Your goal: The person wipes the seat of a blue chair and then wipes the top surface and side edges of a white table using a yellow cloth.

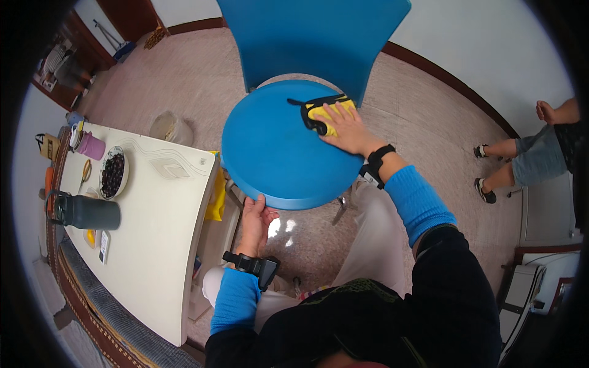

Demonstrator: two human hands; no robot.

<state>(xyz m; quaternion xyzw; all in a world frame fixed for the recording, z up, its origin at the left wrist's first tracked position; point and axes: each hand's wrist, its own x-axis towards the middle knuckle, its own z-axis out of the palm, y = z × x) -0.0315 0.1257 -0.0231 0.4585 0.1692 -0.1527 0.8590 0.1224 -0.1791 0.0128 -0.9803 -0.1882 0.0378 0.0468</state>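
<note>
A chair with a round blue seat [271, 142] and a tall blue backrest [317, 41] stands right before me. My right hand [345, 129] lies on a folded yellow cloth with black edging [317, 110] and presses it to the seat's far right part, fingers spread over it. A black loop of the cloth sticks out to the left. My left hand [256, 221] grips the near rim of the seat, its thumb at the edge; the fingers are partly below the rim. Black devices are strapped to both wrists.
At left, a cream table [147, 239] bears a bowl of dark fruit [113, 174], a dark bottle lying down [89, 211], a purple cup [90, 146], scissors [86, 170] and a phone [105, 247]. A waste bin [171, 129] stands beyond it. Another person [538, 156] is at right.
</note>
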